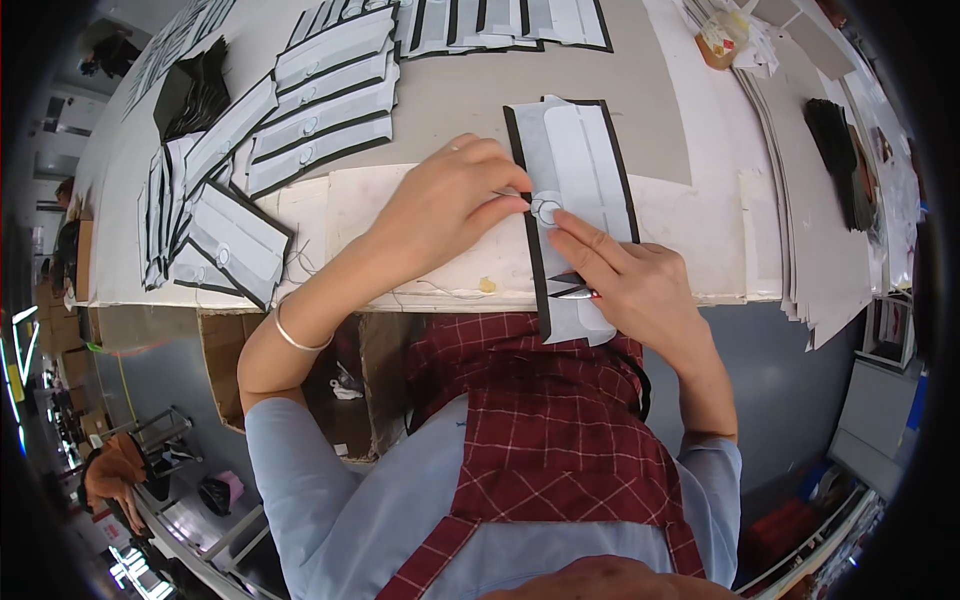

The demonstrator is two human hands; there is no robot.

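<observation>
A pale grey fabric panel (585,160) with black bound edges lies in front of me, its lower end jutting past the table's front edge. On its left side is a small round outlined piece (546,207). My left hand (450,200) comes in from the left, thumb and forefinger pinched at the panel's black edge beside that round piece. What they pinch is too small to make out. My right hand (635,285) rests on the panel, two fingertips pressing just below the round piece. Small thread snips (572,286) are tucked in its palm, their pointed blades showing at the left.
Similar panels (325,100) lie in overlapping rows at the far left, with more (240,235) at the near left. A dark folded stack (193,88) sits among them. Cardboard sheets (800,200) and an amber container (722,42) are to the right. Loose threads trail along the table's edge.
</observation>
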